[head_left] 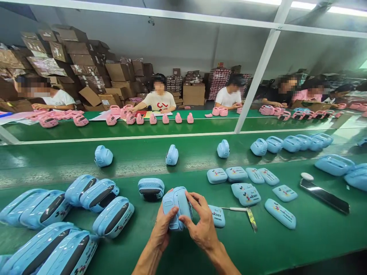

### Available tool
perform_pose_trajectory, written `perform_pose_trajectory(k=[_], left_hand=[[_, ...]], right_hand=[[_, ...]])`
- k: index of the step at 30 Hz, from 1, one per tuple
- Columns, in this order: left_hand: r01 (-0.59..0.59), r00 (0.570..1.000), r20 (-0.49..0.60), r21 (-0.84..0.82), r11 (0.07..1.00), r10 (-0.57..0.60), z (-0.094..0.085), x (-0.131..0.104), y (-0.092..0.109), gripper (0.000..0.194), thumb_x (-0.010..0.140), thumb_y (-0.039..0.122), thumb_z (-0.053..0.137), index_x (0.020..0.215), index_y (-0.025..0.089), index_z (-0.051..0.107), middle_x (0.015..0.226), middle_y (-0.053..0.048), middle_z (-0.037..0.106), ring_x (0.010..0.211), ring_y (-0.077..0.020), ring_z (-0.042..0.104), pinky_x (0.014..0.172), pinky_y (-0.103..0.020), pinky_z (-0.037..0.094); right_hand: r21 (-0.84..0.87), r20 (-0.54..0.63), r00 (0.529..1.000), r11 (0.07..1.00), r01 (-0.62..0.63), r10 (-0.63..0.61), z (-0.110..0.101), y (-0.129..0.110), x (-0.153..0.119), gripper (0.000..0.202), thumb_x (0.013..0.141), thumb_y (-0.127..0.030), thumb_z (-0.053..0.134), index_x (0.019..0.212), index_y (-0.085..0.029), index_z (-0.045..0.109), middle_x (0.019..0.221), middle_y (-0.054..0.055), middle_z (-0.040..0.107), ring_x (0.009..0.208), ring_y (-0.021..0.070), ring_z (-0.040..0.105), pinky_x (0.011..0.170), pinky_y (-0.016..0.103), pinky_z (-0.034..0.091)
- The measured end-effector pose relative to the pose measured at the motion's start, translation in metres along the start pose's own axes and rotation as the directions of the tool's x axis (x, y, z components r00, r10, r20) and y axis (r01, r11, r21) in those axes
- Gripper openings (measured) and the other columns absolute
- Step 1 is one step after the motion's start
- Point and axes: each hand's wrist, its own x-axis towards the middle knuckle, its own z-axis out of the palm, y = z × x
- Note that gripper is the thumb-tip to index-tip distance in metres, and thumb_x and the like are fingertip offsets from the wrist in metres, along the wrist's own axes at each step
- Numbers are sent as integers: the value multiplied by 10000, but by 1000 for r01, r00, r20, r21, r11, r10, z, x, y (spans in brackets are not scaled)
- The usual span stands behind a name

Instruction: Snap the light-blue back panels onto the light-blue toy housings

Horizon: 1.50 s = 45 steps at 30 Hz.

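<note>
Fig.: The green bench point(258, 248) spans the foreground, while well beyond my blue case point(182, 196), the landmark, stand cardboard boxes point(82, 61) whose contents I cannot make out. I hold this case above the bench, the fingers of my left hand point(160, 229) clamped round its left side and those of my right hand point(205, 229) gripping its right edge, thumb and forefinger spread; even, opposed pressure would, I judge, steady it without marring the shell. To its right lie printed covers point(216, 175) and a white-handled tool point(237, 209).
</note>
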Motion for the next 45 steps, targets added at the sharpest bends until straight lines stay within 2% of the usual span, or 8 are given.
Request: perform_pose_trajectory(k=[4,11,20,26,33,36,41,45], left_hand=[[35,999,-3,-32,999,-35,2,-3,3,1001,548,409,933,1428,229,491,1324,-148,669,1237,-371,612,1008,-420,520],[37,998,-50,6,999,-36,3,-7,5,858,654,436,880,1408,277,504,1320,-114,673,1236,-368,612,976,-425,538],[33,999,-28,-61,998,-34,1,-3,5,897,561,420,936,1352,242,553,1293,-129,688,1210,-378,629,994,-435,534],[34,998,-55,-54,998,-37,1,-3,3,905,554,409,941,1355,247,553,1282,-127,696,1162,-369,658,945,-418,559],[-29,999,-30,-28,999,28,-3,-4,2,963,513,386,964,1368,248,542,1260,-121,711,1156,-351,661,912,-367,562],[34,999,-26,-62,997,-36,-4,-3,3,917,554,344,946,1370,246,540,1247,-116,719,1134,-350,675,937,-404,555],[240,970,26,-226,944,-240,-3,0,0,671,696,353,841,1293,166,599,1104,-124,772,1095,-352,699,1002,-473,527],[289,956,34,-290,912,-292,-8,1,-9,525,759,317,797,1223,136,632,973,-115,796,1052,-342,723,1029,-475,514]], right_hand=[[-60,63,996,996,66,-63,-3,-1,-3,647,836,-393,744,1444,-327,532,1374,114,552,1233,352,526,1080,553,422],[-257,253,955,941,220,-154,-10,7,-1,902,766,-351,760,1554,-229,339,1507,157,428,1318,377,464,1124,609,379],[-150,186,946,944,295,-266,-9,18,3,844,786,-509,741,1511,-251,394,1447,146,459,1311,338,495,1064,485,486],[-185,231,936,933,309,-264,-11,18,3,821,795,-513,723,1506,-253,409,1499,155,429,1299,359,504,1085,547,446],[-211,216,941,929,305,-260,-7,20,1,871,722,-501,823,1480,-283,454,1429,154,484,1141,320,579,993,520,526],[-204,263,930,927,315,-258,-12,15,3,939,691,-523,846,1500,-292,429,1444,158,471,1178,337,565,1020,548,507],[-97,428,860,932,349,-278,-30,10,15,966,764,-492,800,1565,-296,298,1616,135,309,1479,371,308,1174,591,336],[-33,455,843,941,336,-286,-34,13,23,862,762,-487,814,1509,-316,419,1576,123,395,1439,336,404,1167,543,373]])
